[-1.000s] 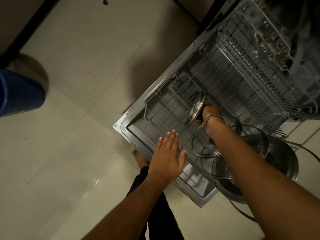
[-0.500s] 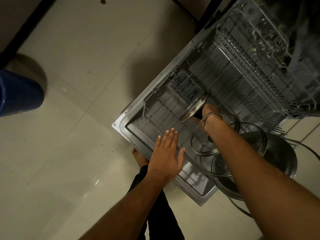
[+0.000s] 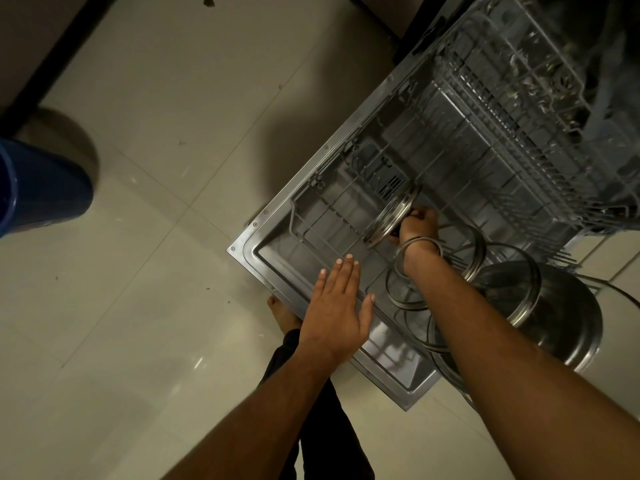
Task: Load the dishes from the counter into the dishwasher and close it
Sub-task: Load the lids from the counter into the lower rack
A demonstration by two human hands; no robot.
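Steel-rimmed round glass lid upright in grey wire lower rack, right hand gripping its knob; left hand flat, fingers straight, above rack's near edge.

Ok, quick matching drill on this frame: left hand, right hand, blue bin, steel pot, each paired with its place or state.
Things:
1. left hand
2. right hand
3. blue bin
4. steel pot

Places or states:
A. on the floor at the far left edge of the view
B. fingers straight, over the open door's front edge
C. in the lower rack, right of the right forearm
D. gripping the knob of a glass lid held on edge in the lower rack

Pairs: 1-B, 2-D, 3-A, 4-C
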